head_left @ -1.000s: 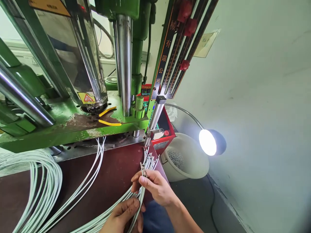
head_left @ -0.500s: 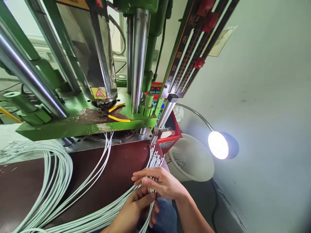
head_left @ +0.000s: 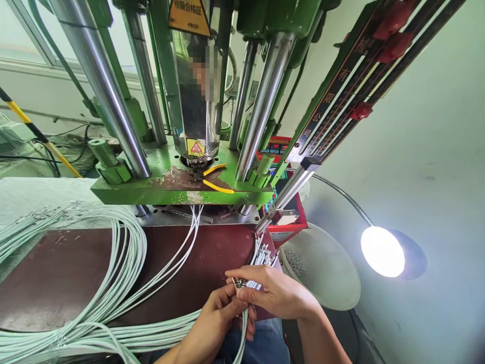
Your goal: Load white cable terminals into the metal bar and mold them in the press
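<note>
Low in the head view, my left hand (head_left: 222, 311) is closed around a few pale green cables (head_left: 243, 328), which hang down below it over my lap. Their metal end fittings (head_left: 239, 283) stick up between my two hands. My right hand (head_left: 271, 288) reaches in from the right, its fingers and thumb closed about those fittings; its palm side is hidden. Just beyond it lies a bunch of cable ends (head_left: 265, 255) with metal tips, at the table's right edge.
A green press (head_left: 182, 196) stands ahead, with yellow-handled pliers (head_left: 217, 188) on its plate. Several cables run under it. Coiled cables (head_left: 129, 247) cover the left of the brown table (head_left: 68, 273). At right are a white bin (head_left: 333, 273) and a lit lamp (head_left: 382, 252).
The view has swung left, so the press and table sit farther right in it. The metal fittings between my hands have come into sight, and my right fingers have closed in around them.
</note>
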Motion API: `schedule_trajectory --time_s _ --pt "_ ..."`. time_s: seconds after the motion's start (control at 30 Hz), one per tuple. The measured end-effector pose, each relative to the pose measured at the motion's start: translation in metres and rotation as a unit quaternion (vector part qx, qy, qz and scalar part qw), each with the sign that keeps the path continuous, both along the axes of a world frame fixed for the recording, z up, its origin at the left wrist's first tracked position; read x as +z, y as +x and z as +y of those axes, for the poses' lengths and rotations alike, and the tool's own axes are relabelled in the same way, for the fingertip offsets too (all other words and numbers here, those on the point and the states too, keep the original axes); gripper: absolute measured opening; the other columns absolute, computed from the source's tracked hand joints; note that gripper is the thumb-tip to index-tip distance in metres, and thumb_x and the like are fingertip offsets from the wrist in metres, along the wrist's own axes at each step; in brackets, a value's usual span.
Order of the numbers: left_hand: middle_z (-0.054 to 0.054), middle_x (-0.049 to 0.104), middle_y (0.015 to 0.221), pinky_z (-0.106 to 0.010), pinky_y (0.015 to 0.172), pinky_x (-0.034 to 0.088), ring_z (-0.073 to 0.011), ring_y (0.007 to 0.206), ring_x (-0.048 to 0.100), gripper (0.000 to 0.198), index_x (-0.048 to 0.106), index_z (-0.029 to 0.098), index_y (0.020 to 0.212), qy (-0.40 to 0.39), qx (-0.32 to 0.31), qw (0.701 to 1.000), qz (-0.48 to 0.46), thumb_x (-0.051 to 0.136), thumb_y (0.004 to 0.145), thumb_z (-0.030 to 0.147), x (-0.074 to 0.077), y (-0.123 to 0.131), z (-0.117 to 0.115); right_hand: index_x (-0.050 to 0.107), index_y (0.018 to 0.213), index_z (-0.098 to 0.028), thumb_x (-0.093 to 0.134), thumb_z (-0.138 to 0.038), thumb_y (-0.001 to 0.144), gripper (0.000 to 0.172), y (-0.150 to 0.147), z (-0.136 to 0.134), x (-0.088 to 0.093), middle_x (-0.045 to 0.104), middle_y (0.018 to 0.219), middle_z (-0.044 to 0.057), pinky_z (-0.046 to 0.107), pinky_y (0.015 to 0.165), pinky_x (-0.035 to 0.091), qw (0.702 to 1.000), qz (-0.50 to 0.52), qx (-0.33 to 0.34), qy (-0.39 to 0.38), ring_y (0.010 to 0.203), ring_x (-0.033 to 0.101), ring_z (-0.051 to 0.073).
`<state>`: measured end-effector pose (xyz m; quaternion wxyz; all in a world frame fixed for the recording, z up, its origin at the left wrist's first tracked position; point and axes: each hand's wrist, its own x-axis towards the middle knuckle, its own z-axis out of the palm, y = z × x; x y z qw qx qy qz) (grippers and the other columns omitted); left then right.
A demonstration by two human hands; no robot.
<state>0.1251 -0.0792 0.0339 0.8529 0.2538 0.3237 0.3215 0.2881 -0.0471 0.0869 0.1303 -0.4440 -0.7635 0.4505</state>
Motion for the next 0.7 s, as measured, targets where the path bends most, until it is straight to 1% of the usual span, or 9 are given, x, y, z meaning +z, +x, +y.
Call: schedule_trajectory --time_s 0.07,0.13,0.17,0.2,0.3,0.4,0.5,0.57,0.7 --pt "-0.005 0.066 0.066 -0.026 0.058 0.045 -0.0128 0.054 0.056 0.033 0.065 0.015 0.077 0.005 0.018 1.000 0.011 0.074 0.072 0.046 -0.002 -0.005 0.002 0.061 0.127 -0.018 0.037 -0.043 0.100 0.043 -0.011 0.017 0.002 0.068 0.118 0.006 0.027 0.086 0.052 1.000 -0.002 0.012 0.023 0.104 0.066 0.017" --pt "-0.003 0.065 0.063 -0.025 0.057 0.045 -0.0120 0.053 0.055 0.033 0.065 0.015 0.077 0.008 0.043 0.999 0.030 0.075 0.072 0.046 -0.003 -0.010 0.004 0.061 0.124 -0.017 0.036 -0.036 0.101 0.038 -0.029 0.042 -0.003 0.068 0.117 0.006 0.025 0.086 0.051 0.992 -0.062 -0.036 0.106 0.102 0.065 0.016" --pt "-0.003 0.064 0.063 -0.025 0.056 0.044 -0.0116 0.052 0.054 0.032 0.065 0.015 0.078 0.010 0.059 0.997 0.043 0.075 0.072 0.045 -0.004 -0.013 0.004 0.059 0.124 -0.016 0.040 -0.031 0.100 0.034 -0.041 0.056 -0.007 0.067 0.117 0.007 0.025 0.087 0.050 0.976 -0.130 -0.067 0.164 0.103 0.064 0.016" --pt "-0.002 0.065 0.063 -0.025 0.055 0.044 -0.0114 0.051 0.054 0.032 0.065 0.015 0.080 0.014 0.075 0.995 0.059 0.075 0.072 0.045 -0.004 -0.015 0.005 0.058 0.124 -0.016 0.044 -0.028 0.098 0.032 -0.054 0.070 -0.012 0.066 0.119 0.008 0.028 0.091 0.049 0.950 -0.220 -0.079 0.209 0.105 0.063 0.018" --pt "-0.001 0.066 0.063 -0.026 0.054 0.044 -0.0114 0.050 0.054 0.035 0.064 0.016 0.088 0.037 0.102 0.988 0.114 0.075 0.072 0.045 -0.005 -0.020 0.007 0.062 0.113 -0.007 0.048 -0.015 0.092 0.027 -0.091 0.107 -0.030 0.063 0.116 0.018 0.036 0.086 0.051 0.928 -0.287 -0.101 0.214 0.102 0.063 0.026" --pt "0.000 0.067 0.062 -0.027 0.053 0.044 -0.0118 0.047 0.054 0.040 0.063 0.016 0.096 0.062 0.098 0.982 0.148 0.073 0.072 0.046 -0.006 -0.023 0.006 0.062 0.109 -0.004 0.041 -0.005 0.090 0.028 -0.119 0.128 -0.042 0.059 0.120 0.023 0.039 0.085 0.051 0.919 -0.316 -0.107 0.209 0.105 0.061 0.028" --pt "0.001 0.068 0.064 -0.027 0.053 0.044 -0.0109 0.043 0.054 0.043 0.061 0.015 0.100 0.069 0.089 0.981 0.159 0.073 0.072 0.046 -0.007 -0.025 0.004 0.062 0.108 -0.006 0.040 -0.006 0.091 0.028 -0.128 0.128 -0.044 0.060 0.121 0.022 0.039 0.092 0.048 0.919 -0.323 -0.095 0.205 0.114 0.056 0.028" --pt "0.000 0.069 0.067 -0.028 0.055 0.044 -0.0098 0.041 0.053 0.042 0.062 0.015 0.098 0.070 0.092 0.981 0.159 0.073 0.072 0.047 -0.008 -0.026 0.003 0.061 0.109 -0.004 0.043 -0.008 0.091 0.026 -0.121 0.119 -0.040 0.061 0.118 0.024 0.041 0.094 0.046 0.923 -0.324 -0.089 0.189 0.116 0.055 0.030" --pt "-0.001 0.069 0.067 -0.027 0.055 0.043 -0.0100 0.044 0.054 0.041 0.063 0.016 0.091 0.065 0.094 0.985 0.127 0.074 0.069 0.049 -0.005 -0.022 0.004 0.059 0.110 0.001 0.050 -0.014 0.087 0.029 -0.081 0.092 -0.030 0.066 0.105 0.028 0.043 0.079 0.050 0.936 -0.323 -0.099 0.102 0.099 0.064 0.034"
